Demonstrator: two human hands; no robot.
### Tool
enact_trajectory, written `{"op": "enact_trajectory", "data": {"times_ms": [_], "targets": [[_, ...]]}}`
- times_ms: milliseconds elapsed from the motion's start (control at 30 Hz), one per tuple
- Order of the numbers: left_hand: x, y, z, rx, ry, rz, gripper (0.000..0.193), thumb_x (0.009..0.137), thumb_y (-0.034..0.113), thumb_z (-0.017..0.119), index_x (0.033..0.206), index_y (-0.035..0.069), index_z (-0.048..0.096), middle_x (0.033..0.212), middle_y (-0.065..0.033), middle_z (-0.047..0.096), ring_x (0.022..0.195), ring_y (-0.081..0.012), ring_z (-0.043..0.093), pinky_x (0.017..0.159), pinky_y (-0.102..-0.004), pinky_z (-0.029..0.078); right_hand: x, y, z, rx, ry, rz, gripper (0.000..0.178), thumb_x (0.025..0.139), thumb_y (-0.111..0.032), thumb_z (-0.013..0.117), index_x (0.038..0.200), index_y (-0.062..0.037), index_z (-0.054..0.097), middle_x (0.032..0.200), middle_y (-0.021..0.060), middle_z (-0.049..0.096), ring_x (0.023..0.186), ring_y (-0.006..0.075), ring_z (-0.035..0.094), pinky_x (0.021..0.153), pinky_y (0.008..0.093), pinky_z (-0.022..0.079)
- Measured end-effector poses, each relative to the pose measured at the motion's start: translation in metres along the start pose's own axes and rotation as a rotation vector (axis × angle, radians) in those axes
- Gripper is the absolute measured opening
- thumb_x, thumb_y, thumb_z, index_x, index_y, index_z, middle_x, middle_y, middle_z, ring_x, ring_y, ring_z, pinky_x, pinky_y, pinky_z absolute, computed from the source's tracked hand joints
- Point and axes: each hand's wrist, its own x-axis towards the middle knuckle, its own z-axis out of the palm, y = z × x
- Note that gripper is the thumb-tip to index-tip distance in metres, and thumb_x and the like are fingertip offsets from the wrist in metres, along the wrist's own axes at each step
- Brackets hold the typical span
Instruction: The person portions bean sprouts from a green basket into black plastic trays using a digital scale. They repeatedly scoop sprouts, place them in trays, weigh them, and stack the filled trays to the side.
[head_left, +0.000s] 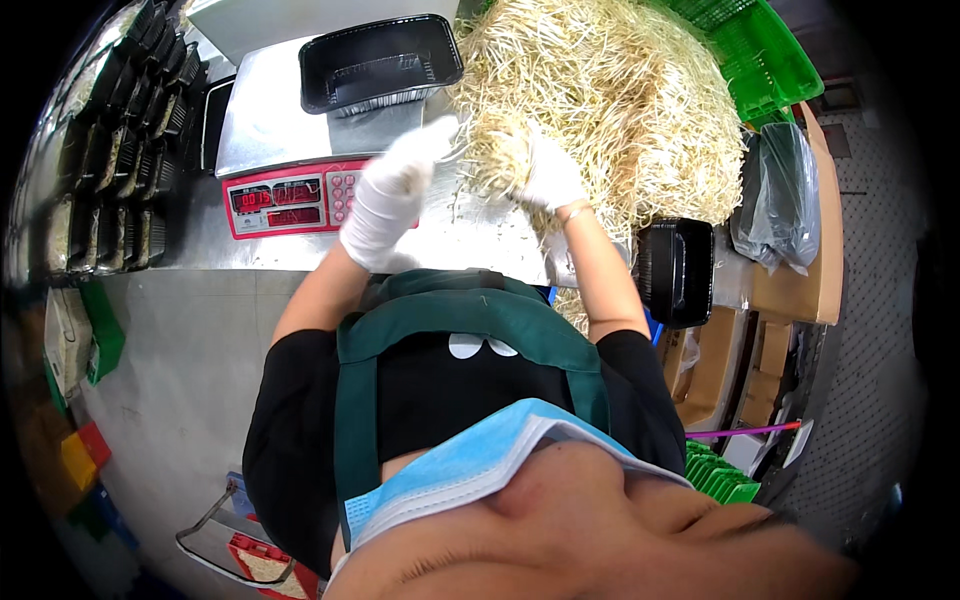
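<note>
White gloves cover both my hands. My left hand [395, 190] is over the front of the scale, its blurred fingers stretched toward the sprouts, with no held thing visible. My right hand [552, 172] closes on a clump of bean sprouts [497, 158] at the near left edge of a large sprout heap [610, 75]. A black plastic tray [380, 68] rests on the metal pan of a red digital scale [290, 200], beyond my left hand. The tray's visible inside holds no sprouts.
Stacked black trays with sprouts [125, 150] stand at the left. More black trays [678, 270] sit beside my right forearm. A green crate [755, 60] is at the far right, near grey plastic bags [780, 195] and a cardboard box [815, 240]. Loose sprouts lie on the metal table [480, 245].
</note>
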Motion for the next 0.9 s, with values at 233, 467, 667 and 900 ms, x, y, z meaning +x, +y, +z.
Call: {"op": "enact_trajectory", "data": {"times_ms": [233,467,667,900], "targets": [[0.03,-0.069,-0.107,-0.011,0.551,-0.28,0.065,0.077,0.001,0.063,0.137,0.001,0.037,0.14,-0.0153,0.039,0.131,-0.0244,0.036,0.108,-0.034,0.03,-0.014,0.035,-0.013,0.669,0.144,0.088,0.105,0.057,-0.031,0.081,0.142,-0.0012,0.029,0.136,0.0185,0.047,0.126,0.0277,0.047,0.105,0.0319,0.038],[0.106,-0.058,-0.007,-0.038,0.063,0.056,0.067,0.065,-0.007,0.043,0.131,0.001,0.048,0.144,-0.0187,0.035,0.133,-0.0299,0.034,0.107,-0.0325,0.031,-0.004,-0.043,-0.13,-0.036,0.149,-0.29,0.084,0.062,-0.008,0.071,0.138,-0.0017,0.037,0.128,0.0176,0.052,0.117,0.0295,0.05,0.1,0.0365,0.04],[0.059,0.0,0.02,0.609,-0.158,-0.061,0.08,0.07,0.002,0.049,0.143,-0.008,0.017,0.147,-0.0293,0.021,0.135,-0.0449,0.023,0.111,-0.0484,0.018,0.039,-0.088,-0.109,-0.388,0.415,-0.523,0.06,0.063,-0.002,0.062,0.122,0.0018,0.048,0.101,0.0176,0.058,0.091,0.0327,0.056,0.076,0.0412,0.045],[0.029,-0.014,-0.062,-0.303,0.263,-0.556,0.069,0.078,0.004,0.048,0.142,-0.006,0.023,0.141,-0.0254,0.035,0.128,-0.0343,0.038,0.11,-0.0352,0.027,0.091,-0.168,-0.036,0.028,0.145,-0.448,0.089,0.065,-0.055,0.069,0.131,-0.0008,0.045,0.115,0.0196,0.06,0.099,0.0337,0.062,0.085,0.0396,0.05]]}}
